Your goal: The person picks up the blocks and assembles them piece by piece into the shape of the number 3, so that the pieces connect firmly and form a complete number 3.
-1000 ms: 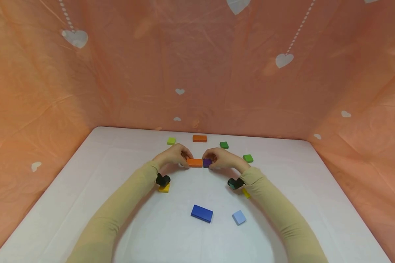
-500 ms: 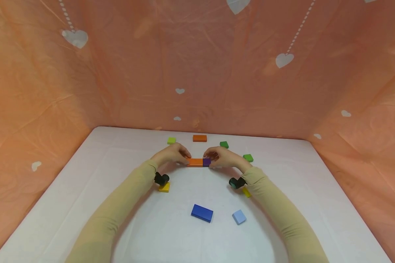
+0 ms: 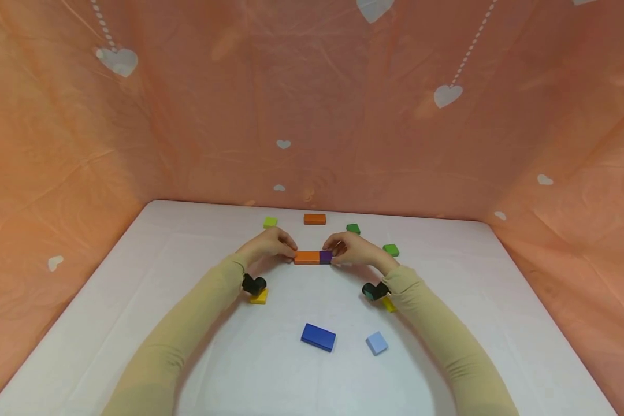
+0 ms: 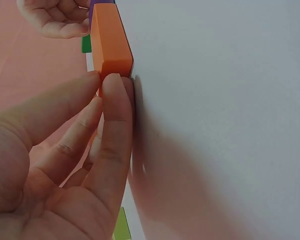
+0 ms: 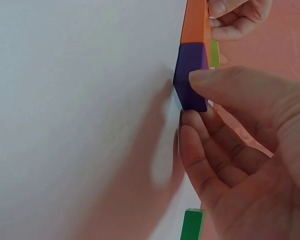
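An orange block [image 3: 307, 257] and a shorter purple block [image 3: 325, 257] lie end to end on the white table, their ends meeting. My left hand [image 3: 269, 244] is at the orange block's left end. In the left wrist view its fairly straight fingertips [image 4: 116, 90] touch or nearly touch the end face. My right hand [image 3: 355, 249] holds the purple block at its right end. In the right wrist view the thumb [image 5: 202, 79] lies on the purple block, with the other fingers bent at its near end.
Behind the hands are an orange block [image 3: 314, 219], a lime block [image 3: 270, 222] and green blocks [image 3: 353, 229] [image 3: 391, 250]. Yellow blocks [image 3: 259, 297] [image 3: 389, 304] lie by the wrists. Nearer are a dark blue block [image 3: 318, 337] and a light blue block [image 3: 377, 343].
My left hand has drawn back slightly left, from around the orange block to its end. The small gap between the orange and purple blocks has closed. The right hand stays at the purple block.
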`<state>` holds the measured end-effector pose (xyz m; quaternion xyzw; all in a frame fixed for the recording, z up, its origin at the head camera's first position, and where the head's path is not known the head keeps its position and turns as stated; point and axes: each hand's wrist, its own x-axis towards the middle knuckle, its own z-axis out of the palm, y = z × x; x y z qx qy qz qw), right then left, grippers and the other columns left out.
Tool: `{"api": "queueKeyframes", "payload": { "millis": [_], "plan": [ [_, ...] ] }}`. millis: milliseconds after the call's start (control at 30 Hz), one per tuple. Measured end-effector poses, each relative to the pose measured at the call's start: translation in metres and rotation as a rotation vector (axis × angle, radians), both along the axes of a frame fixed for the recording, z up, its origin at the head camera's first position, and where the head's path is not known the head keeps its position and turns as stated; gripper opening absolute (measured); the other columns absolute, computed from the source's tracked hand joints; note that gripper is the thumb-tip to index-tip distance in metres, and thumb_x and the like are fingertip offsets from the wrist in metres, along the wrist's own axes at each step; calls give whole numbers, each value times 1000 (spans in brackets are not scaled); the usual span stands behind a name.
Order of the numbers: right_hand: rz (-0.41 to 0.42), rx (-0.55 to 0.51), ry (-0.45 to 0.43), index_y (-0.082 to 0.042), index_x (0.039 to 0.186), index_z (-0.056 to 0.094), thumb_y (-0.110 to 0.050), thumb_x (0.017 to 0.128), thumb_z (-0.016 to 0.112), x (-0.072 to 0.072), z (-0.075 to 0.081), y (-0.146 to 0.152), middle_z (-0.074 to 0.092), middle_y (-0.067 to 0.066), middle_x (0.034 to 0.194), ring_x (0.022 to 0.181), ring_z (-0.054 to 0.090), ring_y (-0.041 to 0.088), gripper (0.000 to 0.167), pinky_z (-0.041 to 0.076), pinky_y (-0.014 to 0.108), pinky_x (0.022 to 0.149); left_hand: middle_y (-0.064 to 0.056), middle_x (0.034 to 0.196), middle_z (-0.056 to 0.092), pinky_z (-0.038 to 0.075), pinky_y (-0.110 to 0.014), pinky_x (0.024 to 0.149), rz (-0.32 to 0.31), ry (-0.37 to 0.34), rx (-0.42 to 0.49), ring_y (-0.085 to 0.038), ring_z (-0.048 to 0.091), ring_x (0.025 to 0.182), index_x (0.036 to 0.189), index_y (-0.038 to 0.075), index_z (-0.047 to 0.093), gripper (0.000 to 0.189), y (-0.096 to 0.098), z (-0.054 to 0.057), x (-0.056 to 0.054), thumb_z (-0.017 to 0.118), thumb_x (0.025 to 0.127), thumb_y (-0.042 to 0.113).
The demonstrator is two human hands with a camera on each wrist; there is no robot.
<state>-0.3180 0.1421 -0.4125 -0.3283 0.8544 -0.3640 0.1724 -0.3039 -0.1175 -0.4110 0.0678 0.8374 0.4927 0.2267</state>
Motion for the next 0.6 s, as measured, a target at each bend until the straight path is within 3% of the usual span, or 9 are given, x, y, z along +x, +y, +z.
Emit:
{"api": "queueKeyframes", "payload": {
  "millis": [333, 600],
  "plan": [
    [9, -13, 12, 1, 111, 63, 3, 82, 71, 1, 1, 0, 63, 10, 107, 90, 59, 20, 31, 52, 29, 82, -13, 94, 66, 55, -29, 77, 10, -38, 5, -21, 65, 77, 102, -1, 67, 18, 0, 1, 1, 69, 87, 7],
    [19, -20, 6, 1, 116, 62, 0, 84, 71, 0, -1, 5, 63, 12, 109, 94, 61, 21, 34, 52, 31, 85, -14, 95, 66, 56, -29, 76, 36, -131, 34, -22, 66, 77, 103, -1, 66, 19, -1, 1, -3, 71, 87, 7]
  ]
}}
